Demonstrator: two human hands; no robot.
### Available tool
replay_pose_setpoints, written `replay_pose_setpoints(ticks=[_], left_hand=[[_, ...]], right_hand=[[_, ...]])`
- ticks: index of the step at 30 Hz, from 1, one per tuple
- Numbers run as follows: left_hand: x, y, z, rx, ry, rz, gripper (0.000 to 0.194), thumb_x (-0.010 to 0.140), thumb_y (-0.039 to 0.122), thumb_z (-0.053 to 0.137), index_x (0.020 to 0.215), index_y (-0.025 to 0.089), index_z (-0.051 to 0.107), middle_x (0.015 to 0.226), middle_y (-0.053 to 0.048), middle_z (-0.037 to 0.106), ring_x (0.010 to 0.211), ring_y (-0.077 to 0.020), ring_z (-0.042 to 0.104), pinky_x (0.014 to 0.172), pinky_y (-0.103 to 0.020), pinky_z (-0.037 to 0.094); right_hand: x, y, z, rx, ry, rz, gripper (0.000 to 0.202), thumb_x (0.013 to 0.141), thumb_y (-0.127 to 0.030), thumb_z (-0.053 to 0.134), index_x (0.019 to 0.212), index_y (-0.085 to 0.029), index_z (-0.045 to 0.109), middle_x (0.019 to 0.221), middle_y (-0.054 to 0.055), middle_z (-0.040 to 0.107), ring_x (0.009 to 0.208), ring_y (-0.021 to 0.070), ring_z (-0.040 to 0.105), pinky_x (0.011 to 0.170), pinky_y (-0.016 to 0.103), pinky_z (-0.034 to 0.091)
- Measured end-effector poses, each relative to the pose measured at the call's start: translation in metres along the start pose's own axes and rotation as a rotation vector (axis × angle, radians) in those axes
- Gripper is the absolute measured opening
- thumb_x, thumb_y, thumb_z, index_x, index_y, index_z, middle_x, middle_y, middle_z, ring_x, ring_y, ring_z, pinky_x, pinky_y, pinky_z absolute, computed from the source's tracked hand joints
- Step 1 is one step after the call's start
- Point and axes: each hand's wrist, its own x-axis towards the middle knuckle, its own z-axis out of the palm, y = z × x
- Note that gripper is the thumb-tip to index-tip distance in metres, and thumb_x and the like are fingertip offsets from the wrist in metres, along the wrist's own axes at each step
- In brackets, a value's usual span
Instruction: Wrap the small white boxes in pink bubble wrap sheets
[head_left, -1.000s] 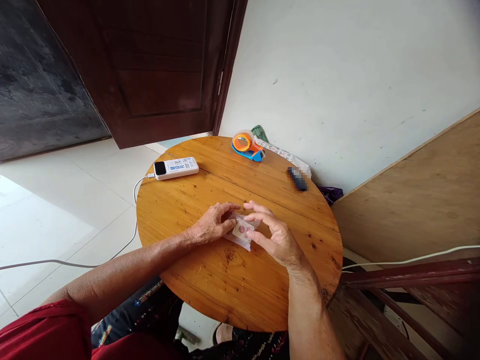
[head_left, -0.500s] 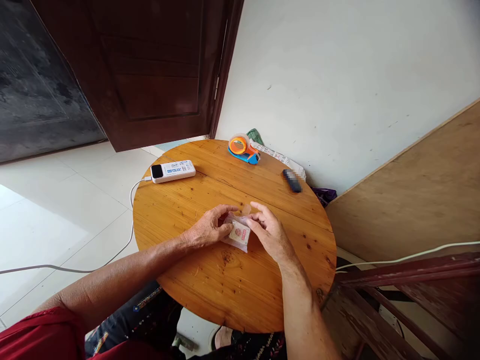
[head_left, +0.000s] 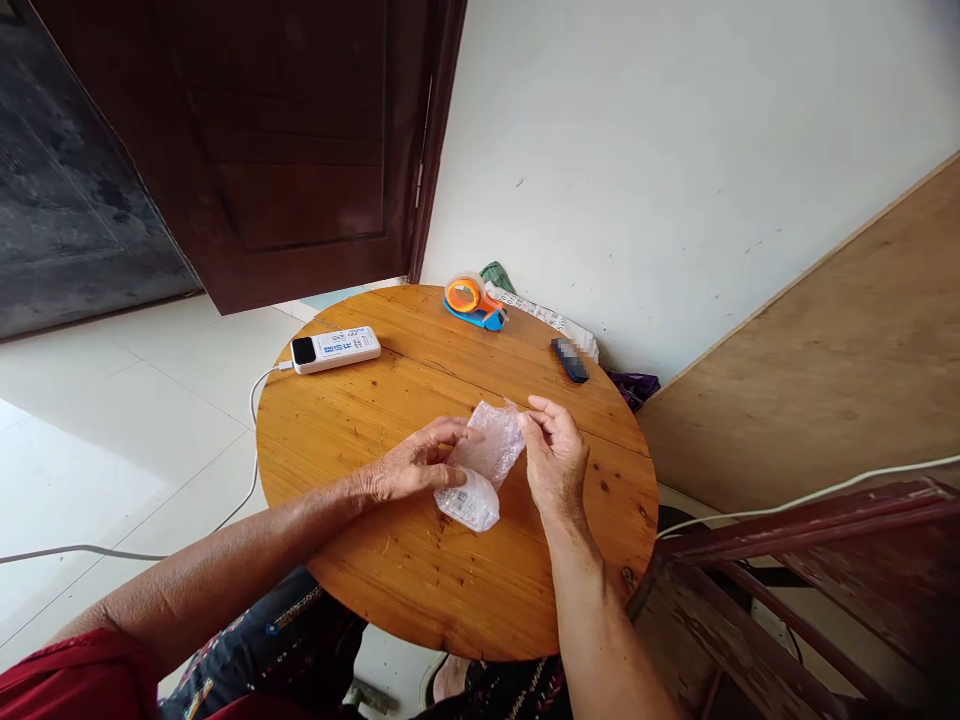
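On the round wooden table (head_left: 405, 400) lies a small pale packet (head_left: 471, 500) with a printed label, seen through clear bubble wrap (head_left: 496, 440). The wrap's upper part is spread away from the packet. My left hand (head_left: 424, 462) rests at the left side of the wrap, thumb on the packet and fingers apart. My right hand (head_left: 556, 450) pinches the wrap's upper right edge between thumb and fingers.
A white device (head_left: 337, 350) with a dark screen and a cable sits at the table's left. An orange and blue tape dispenser (head_left: 476, 302) stands at the back, a dark blurred object (head_left: 570, 360) at the back right. Bags (head_left: 555, 318) lie behind the table.
The wrap has opened out upward, and the packet now shows a different printed face. My right hand has pulled the wrap's edge up and right. The view has shifted slightly.
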Motion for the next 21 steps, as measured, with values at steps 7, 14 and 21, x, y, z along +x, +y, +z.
replay_pose_setpoints(ticks=[7,14,21], left_hand=[[0.004,0.006,0.004,-0.103,0.049,-0.061,0.059,0.068,0.026,0.070,0.125,0.016,0.060,0.112,-0.008,0.068,0.103,-0.0250,0.060,0.089,-0.036,0.046],[0.004,0.005,0.000,-0.012,0.076,-0.002,0.070,0.068,0.026,0.064,0.136,0.016,0.054,0.111,-0.008,0.068,0.104,-0.0266,0.057,0.089,-0.037,0.044],[0.005,-0.001,-0.001,-0.136,0.021,0.019,0.072,0.066,0.026,0.062,0.137,0.019,0.054,0.118,-0.008,0.067,0.109,-0.0291,0.057,0.091,-0.040,0.043]], right_hand=[[-0.004,-0.008,-0.005,-0.162,0.179,-0.118,0.024,0.086,-0.041,0.057,0.095,-0.019,0.063,0.081,0.004,0.067,0.070,0.0177,0.060,0.068,0.031,0.049],[-0.015,-0.021,0.002,-0.299,-0.309,-0.080,0.034,0.083,-0.054,0.059,0.071,-0.024,0.051,0.052,-0.006,0.048,0.048,0.0128,0.045,0.052,0.026,0.037],[-0.009,-0.009,0.003,-0.322,-0.255,-0.027,0.027,0.082,-0.049,0.055,0.073,-0.024,0.057,0.057,-0.003,0.054,0.054,0.0157,0.050,0.055,0.027,0.037]])
